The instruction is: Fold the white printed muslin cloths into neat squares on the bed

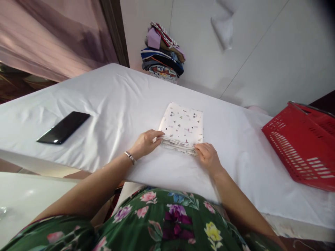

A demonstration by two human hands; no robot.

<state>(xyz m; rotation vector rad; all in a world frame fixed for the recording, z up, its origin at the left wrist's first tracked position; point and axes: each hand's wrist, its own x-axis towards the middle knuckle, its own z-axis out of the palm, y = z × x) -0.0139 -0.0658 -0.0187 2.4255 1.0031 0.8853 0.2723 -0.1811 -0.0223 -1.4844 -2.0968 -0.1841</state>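
A white cloth with a small colored print (181,123) lies folded in several layers on a surface covered by a white sheet (222,129). At its near left corner my left hand (148,142) pinches the layers between thumb and fingers. My right hand (207,155) grips the near right corner in the same way. The layered edge shows between both hands, and the far part of the cloth rests flat.
A black tablet-like object (64,128) lies on the sheet at the left. On the right stands a red plastic basket (295,146). Beyond the far edge is a stack of folded clothes (162,55). A pinkish curtain (60,35) hangs at the upper left.
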